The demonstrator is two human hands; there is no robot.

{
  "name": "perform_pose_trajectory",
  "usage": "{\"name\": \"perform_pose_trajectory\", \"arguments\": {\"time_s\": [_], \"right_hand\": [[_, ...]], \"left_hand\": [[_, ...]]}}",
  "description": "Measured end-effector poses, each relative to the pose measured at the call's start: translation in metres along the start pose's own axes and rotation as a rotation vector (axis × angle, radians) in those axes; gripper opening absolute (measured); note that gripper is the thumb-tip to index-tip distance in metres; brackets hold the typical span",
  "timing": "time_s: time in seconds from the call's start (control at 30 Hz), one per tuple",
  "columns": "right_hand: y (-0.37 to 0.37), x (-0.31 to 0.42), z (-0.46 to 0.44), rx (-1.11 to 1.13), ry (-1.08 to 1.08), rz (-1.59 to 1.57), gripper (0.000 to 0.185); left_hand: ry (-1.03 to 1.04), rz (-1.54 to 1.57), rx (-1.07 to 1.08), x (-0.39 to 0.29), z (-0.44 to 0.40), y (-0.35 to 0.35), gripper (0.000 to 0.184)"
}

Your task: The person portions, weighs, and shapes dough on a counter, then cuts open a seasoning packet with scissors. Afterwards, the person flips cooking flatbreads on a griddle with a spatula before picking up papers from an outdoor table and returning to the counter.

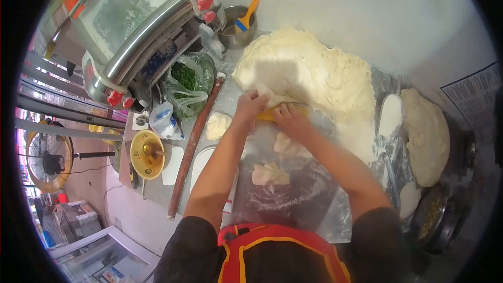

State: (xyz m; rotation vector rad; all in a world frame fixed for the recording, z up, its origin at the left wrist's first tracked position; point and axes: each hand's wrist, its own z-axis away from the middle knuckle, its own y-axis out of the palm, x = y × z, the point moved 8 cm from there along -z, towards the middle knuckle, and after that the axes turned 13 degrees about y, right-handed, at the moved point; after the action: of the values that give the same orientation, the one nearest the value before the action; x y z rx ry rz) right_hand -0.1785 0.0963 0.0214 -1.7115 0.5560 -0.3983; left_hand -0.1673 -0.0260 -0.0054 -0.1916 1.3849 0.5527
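A large floured slab of dough (325,73) lies along the back of the metal work table. At its front edge my left hand (252,106) is closed on a flap of the dough. Close beside it, my right hand (287,114) has its fingers bent over a yellow tool (270,115), whose strip shows under and between both hands. Whether the right fingers grip the tool or the dough edge is hidden. Nearer to me lie two small cut pieces of dough, one (285,144) by my right forearm and another (270,174) on the floured surface.
Left of the hands are a long rolling pin (196,141), a dough lump (218,126), a bag of chopped greens (188,81), a yellow bowl (140,152) and a metal pot (230,35) with a brush. A roller machine (146,36) stands back left. More dough (427,136) lies right.
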Motion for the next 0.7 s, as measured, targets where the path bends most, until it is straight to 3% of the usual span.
{"name": "perform_pose_trajectory", "arguments": {"time_s": [0.07, 0.17, 0.27, 0.37, 0.43, 0.5, 0.6, 0.7], "right_hand": [[0.0, 0.003, -0.007, -0.002, 0.035, 0.033, 0.025], [-0.014, 0.001, -0.007, 0.183, 0.139, -0.157, 0.027], [-0.065, 0.01, 0.034, 0.085, 0.018, -0.173, 0.027], [-0.115, 0.003, 0.086, -0.052, 0.1, -0.363, 0.018], [-0.134, -0.01, 0.128, -0.011, 0.212, -0.476, 0.02], [-0.129, -0.019, 0.169, 0.358, 0.46, -0.317, 0.03], [-0.152, -0.02, 0.237, 0.212, 0.628, -0.437, 0.034], [-0.156, -0.011, 0.295, 0.208, 0.703, -0.442, 0.035]], "left_hand": [[0.077, -0.087, 0.07, -0.018, 0.002, 0.007, 0.029], [0.085, -0.044, 0.053, -0.038, 0.019, 0.019, 0.029], [0.074, -0.073, 0.145, -0.066, 0.051, 0.022, 0.031], [0.144, -0.04, 0.199, -0.095, 0.089, 0.031, 0.03], [0.174, 0.012, 0.28, -0.116, 0.118, 0.047, 0.031], [0.2, 0.035, 0.366, -0.141, 0.152, 0.067, 0.029], [0.239, 0.106, 0.539, -0.16, 0.205, 0.108, 0.029], [0.226, 0.156, 0.534, -0.165, 0.234, 0.128, 0.03]]}}
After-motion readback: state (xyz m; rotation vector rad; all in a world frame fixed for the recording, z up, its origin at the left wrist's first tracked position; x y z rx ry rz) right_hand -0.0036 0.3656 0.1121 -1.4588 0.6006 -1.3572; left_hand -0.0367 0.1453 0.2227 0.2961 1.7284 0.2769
